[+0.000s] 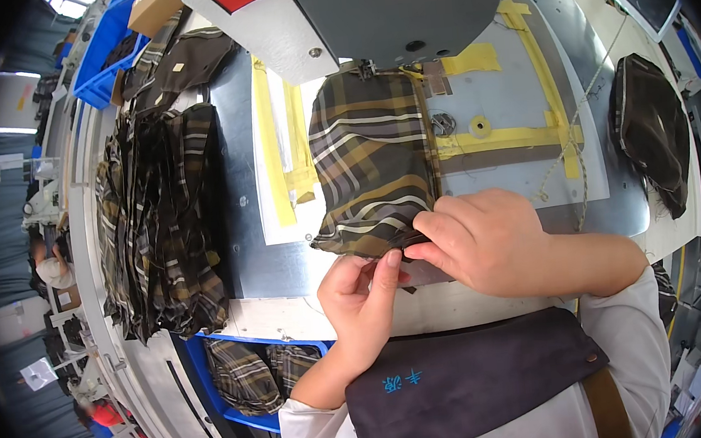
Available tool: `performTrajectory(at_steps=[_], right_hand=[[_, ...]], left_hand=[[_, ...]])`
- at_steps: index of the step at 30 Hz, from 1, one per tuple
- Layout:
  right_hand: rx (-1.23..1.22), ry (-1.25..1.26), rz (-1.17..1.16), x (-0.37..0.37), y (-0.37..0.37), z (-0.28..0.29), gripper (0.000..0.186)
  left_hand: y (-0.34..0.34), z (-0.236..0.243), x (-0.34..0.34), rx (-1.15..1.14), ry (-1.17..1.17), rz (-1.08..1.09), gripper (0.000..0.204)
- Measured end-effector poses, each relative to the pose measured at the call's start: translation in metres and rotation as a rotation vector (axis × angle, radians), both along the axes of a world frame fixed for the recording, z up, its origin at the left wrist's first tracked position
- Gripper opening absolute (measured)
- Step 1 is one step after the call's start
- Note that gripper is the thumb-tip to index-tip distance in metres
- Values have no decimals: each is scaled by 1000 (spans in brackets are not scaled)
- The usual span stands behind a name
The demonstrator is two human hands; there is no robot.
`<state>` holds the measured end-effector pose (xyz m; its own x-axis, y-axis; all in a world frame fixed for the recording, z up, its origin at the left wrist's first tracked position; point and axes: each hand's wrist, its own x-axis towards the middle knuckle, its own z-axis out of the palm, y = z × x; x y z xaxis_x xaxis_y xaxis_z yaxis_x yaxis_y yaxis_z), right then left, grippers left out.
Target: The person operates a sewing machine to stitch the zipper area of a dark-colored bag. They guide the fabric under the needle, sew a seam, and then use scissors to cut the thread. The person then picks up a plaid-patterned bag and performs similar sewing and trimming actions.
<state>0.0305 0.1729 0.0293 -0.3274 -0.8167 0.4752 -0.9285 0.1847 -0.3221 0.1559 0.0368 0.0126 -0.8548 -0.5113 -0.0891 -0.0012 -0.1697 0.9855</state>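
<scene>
A brown, black and white plaid fabric piece (371,163) lies under the head of a grey sewing machine (399,14), its near edge reaching toward me. At that edge my left hand (364,293) pinches the cloth between thumb and fingers. Just to its right, my right hand (486,245) has its fingers closed on the near right corner of the same fabric. The fingertips of both hands nearly meet. What exactly lies between them is too small to make out.
Stacked plaid pieces (168,227) hang at the table's left. A blue bin (247,416) with folded plaid cloth sits below the front edge. Yellow tape (510,140) marks the metal bed. A dark fabric bundle (650,130) lies at right, near a cord (584,169).
</scene>
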Motion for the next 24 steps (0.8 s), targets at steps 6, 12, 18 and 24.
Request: performTrajectory(at_steps=[6, 12, 18, 24], right_hand=[[-8, 5, -32, 1, 0, -3, 31], [-13, -15, -41, 0, -2, -6, 29], [-1, -110, -33, -1, -3, -11, 24], [-15, -291, -10, -5, -3, -15, 21]], left_hand=[[1, -1, -3, -42, -24, 15, 9], [2, -5, -8, -125, -23, 31, 10], [2, -3, -11, -156, -40, 19, 11], [4, -1, -14, -113, -49, 20, 12]])
